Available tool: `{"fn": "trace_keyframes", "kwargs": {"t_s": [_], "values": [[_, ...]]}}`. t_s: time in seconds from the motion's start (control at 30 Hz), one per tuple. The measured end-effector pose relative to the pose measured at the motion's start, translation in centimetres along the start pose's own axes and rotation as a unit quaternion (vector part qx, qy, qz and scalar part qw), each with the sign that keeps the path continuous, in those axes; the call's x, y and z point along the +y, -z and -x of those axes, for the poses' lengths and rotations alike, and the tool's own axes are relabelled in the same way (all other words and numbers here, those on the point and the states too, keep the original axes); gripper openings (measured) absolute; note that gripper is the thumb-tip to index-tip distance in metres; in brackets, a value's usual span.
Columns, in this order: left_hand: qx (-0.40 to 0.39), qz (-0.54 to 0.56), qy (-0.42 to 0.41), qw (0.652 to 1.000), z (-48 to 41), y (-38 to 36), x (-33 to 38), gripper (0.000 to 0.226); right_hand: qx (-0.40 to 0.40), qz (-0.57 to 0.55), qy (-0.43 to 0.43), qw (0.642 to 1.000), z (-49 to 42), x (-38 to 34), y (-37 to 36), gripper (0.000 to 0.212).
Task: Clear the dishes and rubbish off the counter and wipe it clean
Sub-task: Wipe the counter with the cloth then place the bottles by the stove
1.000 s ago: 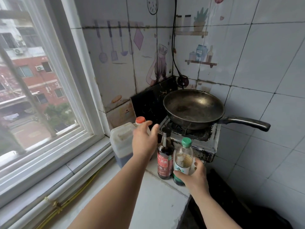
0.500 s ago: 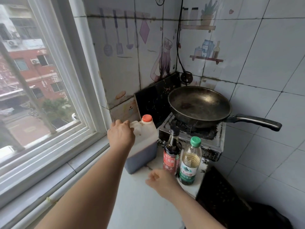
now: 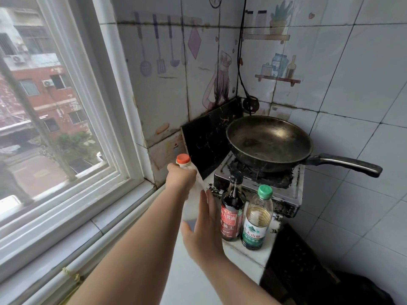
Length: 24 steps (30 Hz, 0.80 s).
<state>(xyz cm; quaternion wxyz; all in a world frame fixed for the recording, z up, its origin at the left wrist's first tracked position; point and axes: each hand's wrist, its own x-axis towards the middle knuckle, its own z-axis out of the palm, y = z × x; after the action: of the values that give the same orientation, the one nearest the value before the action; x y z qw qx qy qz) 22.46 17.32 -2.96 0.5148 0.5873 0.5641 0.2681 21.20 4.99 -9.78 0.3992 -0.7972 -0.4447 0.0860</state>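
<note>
Fingers of the left hand [image 3: 179, 179] are curled over the top of a plastic jug [image 3: 195, 201], clamped on it just below its orange-red cap [image 3: 183, 158]; the back of the hand faces the camera. Fingers [image 3: 208, 205] of the right hand [image 3: 202, 232] are straight and together, laid flat against the jug's right side lower down, with nothing gripped. Dark liquid shows at the jug's bottom beside the right thumb. Whether the jug's base touches the white counter [image 3: 193, 282] cannot be told, since the right hand hides it.

Just right of the right-hand fingers stands a dark soy sauce bottle [image 3: 232, 213], upright, with a red label. A green-capped bottle [image 3: 256, 219] of pale liquid stands touching or nearly touching it on the far side from the fingers. Beyond both bottles sits a soiled single-burner gas stove [image 3: 290, 190] carrying a blackened frying pan [image 3: 268, 142], its handle pointing right. Left of the left-hand fingers is a white-framed window [image 3: 92, 102].
</note>
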Motion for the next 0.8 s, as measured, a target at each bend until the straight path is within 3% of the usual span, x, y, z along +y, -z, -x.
{"fn": "trace_keyframes", "kwargs": {"t_s": [0.07,0.13,0.2,0.3,0.4,0.43,0.5,0.6,0.7,0.8], "values": [[-0.003,0.094,0.032,0.995,-0.1,-0.6,0.1,0.042,0.012,-0.009,0.054,0.998,1.5,0.1,-0.7,0.073],[0.002,0.152,0.056,0.987,-0.1,-1.2,0.3,0.041,-0.033,-0.014,0.091,0.995,2.4,0.5,-1.1,0.072],[0.005,0.177,0.081,0.981,-0.4,-1.7,0.2,0.04,-0.076,-0.002,0.087,0.993,2.5,1.0,-1.2,0.078],[-0.029,0.194,0.084,0.977,-0.3,-1.8,0.4,0.011,-0.088,0.016,0.059,0.994,1.5,1.2,-0.9,0.081],[-0.024,0.236,0.104,0.966,-0.3,-1.9,0.7,0.019,-0.095,0.028,0.031,0.995,0.7,1.0,-0.5,0.08],[-0.007,0.215,0.088,0.973,-0.3,-2.0,0.7,0.019,-0.093,0.038,0.031,0.994,0.8,0.9,-0.5,0.079],[0.008,0.063,-0.008,0.998,-0.5,-1.9,0.5,0.029,-0.087,0.056,0.054,0.993,1.1,0.8,-0.8,0.077],[0.032,-0.21,-0.163,0.964,-0.8,-1.0,-0.3,0.036,-0.122,0.072,0.084,0.986,1.6,0.8,-1.5,0.079],[-0.017,-0.284,-0.197,0.938,-1.4,-0.1,-0.5,0.041,-0.152,0.065,0.036,0.986,1.0,1.2,-2.0,0.081],[-0.09,-0.312,-0.19,0.926,-1.5,0.5,-0.4,0.06,-0.127,0.085,0.006,0.988,0.1,1.8,-2.0,0.083]]}}
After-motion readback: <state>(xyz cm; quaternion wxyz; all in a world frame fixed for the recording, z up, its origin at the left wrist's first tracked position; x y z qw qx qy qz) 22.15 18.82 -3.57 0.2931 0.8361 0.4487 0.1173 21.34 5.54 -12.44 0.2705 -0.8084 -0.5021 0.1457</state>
